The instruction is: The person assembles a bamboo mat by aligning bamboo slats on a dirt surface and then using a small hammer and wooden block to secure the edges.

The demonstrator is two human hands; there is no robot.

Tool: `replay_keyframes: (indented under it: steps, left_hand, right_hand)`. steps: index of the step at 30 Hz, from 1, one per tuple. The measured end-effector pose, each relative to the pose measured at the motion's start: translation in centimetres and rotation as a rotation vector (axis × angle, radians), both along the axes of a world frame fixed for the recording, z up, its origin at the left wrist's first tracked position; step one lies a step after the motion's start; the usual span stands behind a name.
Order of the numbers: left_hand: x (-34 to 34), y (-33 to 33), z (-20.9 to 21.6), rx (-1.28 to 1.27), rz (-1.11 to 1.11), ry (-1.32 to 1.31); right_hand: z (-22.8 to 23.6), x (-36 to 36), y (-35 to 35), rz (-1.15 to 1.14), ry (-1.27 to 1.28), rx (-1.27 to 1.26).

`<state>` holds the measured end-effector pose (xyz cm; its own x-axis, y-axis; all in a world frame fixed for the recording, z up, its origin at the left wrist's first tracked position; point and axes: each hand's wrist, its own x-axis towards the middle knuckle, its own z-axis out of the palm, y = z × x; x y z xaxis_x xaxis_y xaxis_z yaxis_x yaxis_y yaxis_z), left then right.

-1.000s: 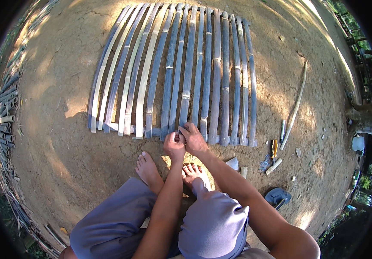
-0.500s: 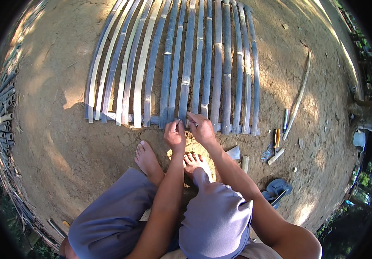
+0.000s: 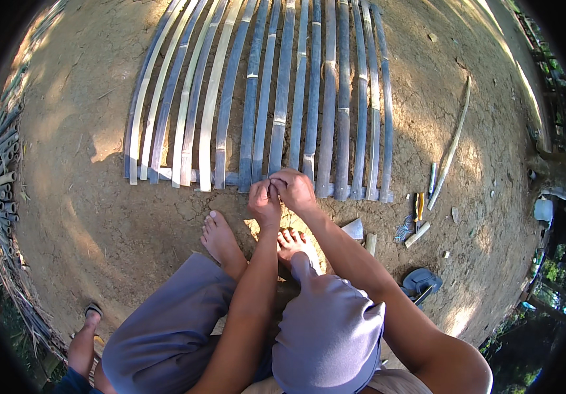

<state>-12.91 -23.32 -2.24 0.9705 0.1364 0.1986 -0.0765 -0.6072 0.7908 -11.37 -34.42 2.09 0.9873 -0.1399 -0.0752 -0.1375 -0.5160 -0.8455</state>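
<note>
A row of long split bamboo slats (image 3: pixel 281 111) lies side by side on the dirt, fastened over a bamboo crosspiece (image 3: pixel 231 178) at the near end. At the slat ends near the middle, my left hand (image 3: pixel 265 203) is closed, thumb and fingers pinched together. My right hand (image 3: pixel 295 190) meets it there, its fingers curled and closed against the left fingertips. Whatever sits between the fingers is hidden. My bare left foot (image 3: pixel 221 238) and right foot (image 3: pixel 297 245) rest on the ground just below the hands.
On the right lie yellow-handled pliers (image 3: pixel 419 206), thin wire (image 3: pixel 403 229), a short stick (image 3: pixel 419 235), a long stick (image 3: pixel 452 144), a metal blade (image 3: pixel 354 229) and dark sandals (image 3: pixel 422 282). Bamboo poles (image 3: pixel 6 197) are piled far left. Another person's leg (image 3: pixel 83 345) shows lower left.
My right hand has moved left, and its fingers now meet those of my left hand. Another person's leg has come into view at the lower left.
</note>
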Motion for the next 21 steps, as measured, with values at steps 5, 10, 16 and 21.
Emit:
replay_keyframes:
  steps: [5,10,16,21]
  left_hand:
    - [-0.2,-0.2,0.0,-0.001,-0.033,0.076]
    - [-0.2,-0.1,-0.3,0.042,-0.022,0.024]
    - [-0.1,-0.7,0.0,-0.014,0.005,0.038]
    - [0.0,-0.6,-0.5,0.037,0.018,0.001]
  right_hand:
    - [0.7,-2.0,-0.1,-0.085,-0.077,-0.018]
    - [5.1,-13.5,-3.9,-0.334,0.053,-0.260]
    - [2.9,-31.3,-11.0,-0.523,0.550,-0.552]
    - [4.1,-32.0,-9.2,-0.250,0.650,-0.215]
